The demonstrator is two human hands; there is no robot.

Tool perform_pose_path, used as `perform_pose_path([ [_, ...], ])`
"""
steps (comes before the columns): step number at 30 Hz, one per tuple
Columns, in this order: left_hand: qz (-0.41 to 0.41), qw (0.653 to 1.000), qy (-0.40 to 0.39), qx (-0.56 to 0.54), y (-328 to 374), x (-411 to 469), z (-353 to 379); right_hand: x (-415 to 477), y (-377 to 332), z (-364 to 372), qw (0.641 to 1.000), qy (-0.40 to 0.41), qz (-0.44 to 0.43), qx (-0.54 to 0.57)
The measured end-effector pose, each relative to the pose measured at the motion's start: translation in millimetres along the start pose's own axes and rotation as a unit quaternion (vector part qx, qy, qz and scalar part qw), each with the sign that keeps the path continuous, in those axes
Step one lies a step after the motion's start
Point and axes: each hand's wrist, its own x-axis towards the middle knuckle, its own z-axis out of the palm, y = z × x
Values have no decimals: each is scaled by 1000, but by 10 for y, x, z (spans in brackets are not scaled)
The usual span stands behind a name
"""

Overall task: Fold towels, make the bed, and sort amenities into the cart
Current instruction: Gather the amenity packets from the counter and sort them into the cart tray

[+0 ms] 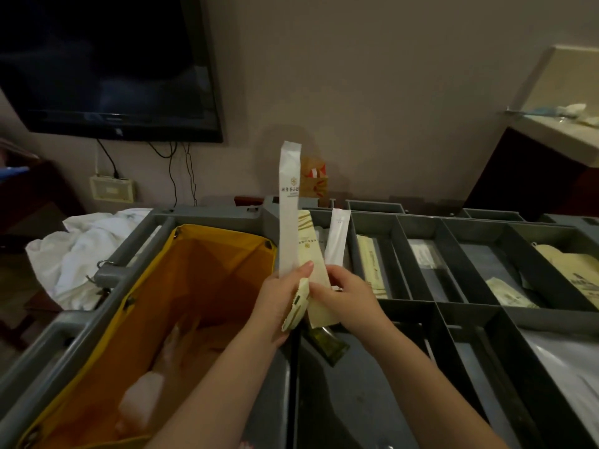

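Observation:
Above the grey housekeeping cart (pixel 418 309), my left hand (pixel 285 296) grips a bunch of amenity packets by their lower ends. A long white packet (pixel 289 209) stands tallest, with a cream packet (pixel 310 251) beside it. My right hand (pixel 346 296) pinches the bunch from the right, where a slim white packet (pixel 337 238) sticks up. A dark green tube (pixel 327 343) hangs below my hands. Cart compartments to the right hold cream and brown sachets (pixel 512 294).
An orange laundry bag (pixel 201 273) hangs open in the cart's left side with white items at its bottom. Crumpled white linen (pixel 84 251) lies beyond the cart at left. A wall TV (pixel 107 63) hangs above. A counter (pixel 557 134) juts out at right.

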Motion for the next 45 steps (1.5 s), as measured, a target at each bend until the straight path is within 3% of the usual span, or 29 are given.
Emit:
perform_pose_path([
  [6, 5, 1000, -29, -4, -9, -12, -39, -22, 41, -56, 997, 21, 16, 69],
  [12, 16, 999, -21, 30, -32, 7, 28, -20, 26, -221, 983, -8, 58, 174],
  [16, 27, 998, -43, 35, -45, -2, 27, 93, 113, -475, 977, 98, 82, 172],
  [21, 29, 999, -36, 25, -62, 10, 41, 234, 308, -749, 980, 171, 94, 28],
  [22, 29, 999, -39, 24, -64, 4, 54, 237, 327, -748, 980, 177, 73, -48],
  [24, 30, 999, -35, 24, -64, -10, 59, 197, 351, -686, 948, 189, 25, -254],
  [26, 32, 998, -39, 29, -85, 5, 38, 121, 346, -604, 923, 205, -10, -325],
  [28, 30, 998, -43, 27, -97, 4, 44, 49, 322, -516, 937, 213, -49, -274],
  [32, 2, 999, -32, 9, -82, -4, 42, -111, 98, -143, 972, 106, -151, -149],
  [37, -8, 997, -51, -56, -77, 44, -21, -208, -7, 81, 972, 90, -186, -110],
  [41, 20, 999, 13, -23, -125, 101, 21, -214, -31, 104, 969, 87, -201, -111],
  [44, 26, 999, -19, -41, -200, 42, 124, -202, -41, 113, 978, 105, -175, -38],
  [45, 55, 998, -18, 2, -205, -12, 139, -196, -41, 109, 980, 116, -160, -13],
])
